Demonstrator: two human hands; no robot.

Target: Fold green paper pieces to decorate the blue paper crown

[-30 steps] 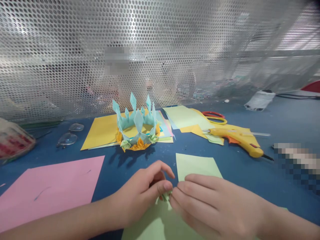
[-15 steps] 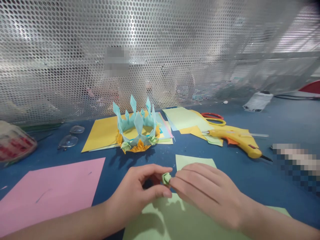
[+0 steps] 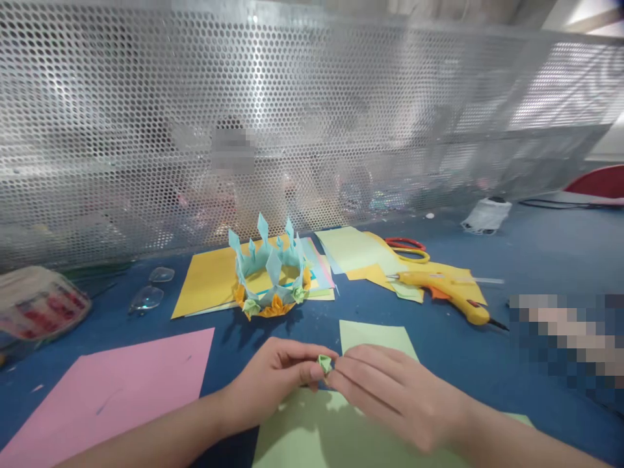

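A small folded green paper rose point(image 3: 324, 364) sits between my two hands. My left hand point(image 3: 277, 370) pinches it from the left with thumb and forefinger. On its right side, the bent fingers of my right hand point(image 3: 390, 383) close on it; their tips are partly hidden. Below both hands lies a large green paper sheet point(image 3: 341, 432), with a smaller green paper piece point(image 3: 377, 335) just beyond. Behind the hands stands a light-blue paper crown point(image 3: 273, 276) with upright points, its base trimmed with orange and green paper flowers.
To the left lie pink paper point(image 3: 160, 367), eyeglasses point(image 3: 147, 299) and a red-and-white container point(image 3: 43, 302). A yellow glue gun point(image 3: 448, 289) and scissors point(image 3: 409, 250) rest on paper at right. A perforated metal screen point(image 3: 292, 97) spans the back of the blue table point(image 3: 536, 260).
My left thumb and forefinger have closed onto the paper rose, which has turned slightly. The whole scene sits lower in the picture as the camera has tilted up.
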